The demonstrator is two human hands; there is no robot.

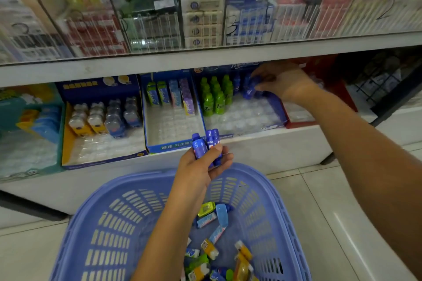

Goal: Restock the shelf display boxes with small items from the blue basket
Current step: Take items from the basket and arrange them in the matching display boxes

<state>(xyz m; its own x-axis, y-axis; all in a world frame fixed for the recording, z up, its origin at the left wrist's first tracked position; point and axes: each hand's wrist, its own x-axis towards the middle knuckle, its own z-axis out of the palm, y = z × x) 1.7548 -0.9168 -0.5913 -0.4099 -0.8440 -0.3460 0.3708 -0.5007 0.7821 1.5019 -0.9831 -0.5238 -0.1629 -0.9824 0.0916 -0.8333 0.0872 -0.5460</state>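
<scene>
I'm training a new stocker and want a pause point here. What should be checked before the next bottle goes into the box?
1. Right hand at the matching box, beside the green bottles: ok.
2. Blue bottle in that hand seated upright in a slot: cannot tell, blurred.
3. Free slots in the box's front rows: ok.
4. Left hand holds spare blue bottles firmly: ok.
5. Basket within reach below: ok.

Dim, soft-focused, edges bowed, blurred.
</scene>
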